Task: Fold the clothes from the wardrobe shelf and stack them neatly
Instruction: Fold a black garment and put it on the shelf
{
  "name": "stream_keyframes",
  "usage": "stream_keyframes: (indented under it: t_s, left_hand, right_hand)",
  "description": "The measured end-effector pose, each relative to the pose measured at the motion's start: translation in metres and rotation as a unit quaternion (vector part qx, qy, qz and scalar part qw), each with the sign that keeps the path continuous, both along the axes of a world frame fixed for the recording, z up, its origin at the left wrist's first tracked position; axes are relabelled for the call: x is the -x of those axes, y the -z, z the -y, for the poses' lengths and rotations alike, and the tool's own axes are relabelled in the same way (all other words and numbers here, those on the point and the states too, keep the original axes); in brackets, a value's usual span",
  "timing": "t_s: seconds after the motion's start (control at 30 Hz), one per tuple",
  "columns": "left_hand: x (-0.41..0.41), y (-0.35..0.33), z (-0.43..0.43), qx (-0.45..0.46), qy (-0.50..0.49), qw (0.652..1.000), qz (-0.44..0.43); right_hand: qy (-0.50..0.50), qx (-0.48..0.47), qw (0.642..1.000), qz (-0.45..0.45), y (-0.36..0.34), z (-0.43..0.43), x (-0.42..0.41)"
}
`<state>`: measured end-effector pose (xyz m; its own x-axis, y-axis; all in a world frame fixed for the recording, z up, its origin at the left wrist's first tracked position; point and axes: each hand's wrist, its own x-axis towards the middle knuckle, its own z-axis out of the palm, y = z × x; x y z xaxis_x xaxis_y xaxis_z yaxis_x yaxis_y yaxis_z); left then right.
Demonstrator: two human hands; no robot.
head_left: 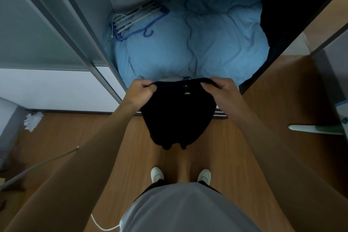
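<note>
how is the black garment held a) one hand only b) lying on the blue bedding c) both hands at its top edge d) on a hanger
c: the left hand and right hand each grip a top corner of the black garment, which hangs between them.

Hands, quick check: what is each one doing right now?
Left hand: grips the top edge of the black garment, fingers curled.
Right hand: grips the same garment's top edge at the other side.

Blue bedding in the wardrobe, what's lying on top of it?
A bundle of hangers lies on the blue bedding, rear left. The black garment held by the left hand and right hand hides its front edge.
</note>
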<state>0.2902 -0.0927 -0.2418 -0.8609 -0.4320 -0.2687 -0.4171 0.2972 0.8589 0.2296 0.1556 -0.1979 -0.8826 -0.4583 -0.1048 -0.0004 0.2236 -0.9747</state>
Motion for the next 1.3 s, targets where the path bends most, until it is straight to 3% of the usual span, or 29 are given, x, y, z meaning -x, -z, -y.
stream_keyframes:
  t_s: [0.1, 0.2, 0.27, 0.37, 0.47, 0.57, 0.67, 0.8, 0.9, 1.07, 1.2, 1.3]
  left_hand:
    - [-0.008, 0.014, 0.000, 0.066, 0.026, 0.997, 0.004]
    - [-0.007, 0.012, 0.001, 0.097, -0.012, 0.993, -0.072]
    - [0.001, 0.001, -0.002, 0.090, -0.052, 0.986, -0.128]
    - [0.013, -0.013, -0.007, 0.117, -0.026, 0.980, -0.160]
    - [0.019, -0.021, -0.012, 0.165, -0.004, 0.974, -0.154]
    - [0.020, -0.014, -0.009, 0.194, -0.035, 0.974, -0.109]
    - [0.018, -0.004, 0.000, 0.151, -0.063, 0.983, -0.081]
    - [0.021, -0.011, 0.019, 0.009, -0.116, 0.990, -0.078]
    - [0.025, -0.021, 0.043, -0.011, -0.053, 0.998, -0.025]
    - [0.028, -0.032, 0.073, -0.015, 0.066, 0.998, -0.006]
    - [0.027, -0.031, 0.078, -0.033, 0.151, 0.988, 0.026]
    - [0.030, -0.025, 0.080, 0.011, 0.222, 0.972, 0.080]
  right_hand:
    - [-0.044, -0.062, 0.994, -0.075, 0.000, 0.010, -0.003]
    - [-0.066, -0.108, 0.988, -0.090, 0.010, 0.008, -0.001]
    - [-0.085, -0.177, 0.978, -0.063, 0.021, -0.001, 0.005]
    - [-0.124, -0.258, 0.958, 0.029, 0.040, -0.016, 0.005]
    - [-0.046, -0.231, 0.971, 0.048, 0.041, -0.027, 0.005]
    - [0.092, -0.086, 0.989, 0.079, 0.023, -0.032, 0.012]
    - [0.130, 0.014, 0.982, 0.135, -0.002, -0.028, 0.017]
    - [-0.026, -0.138, 0.986, 0.087, -0.022, -0.018, 0.019]
    - [-0.128, -0.199, 0.963, 0.126, -0.026, -0.025, 0.021]
    - [-0.153, -0.174, 0.962, 0.143, -0.021, -0.043, 0.037]
    - [-0.062, -0.203, 0.976, 0.041, -0.019, -0.031, 0.050]
    - [0.024, -0.191, 0.981, -0.032, -0.015, -0.027, 0.058]
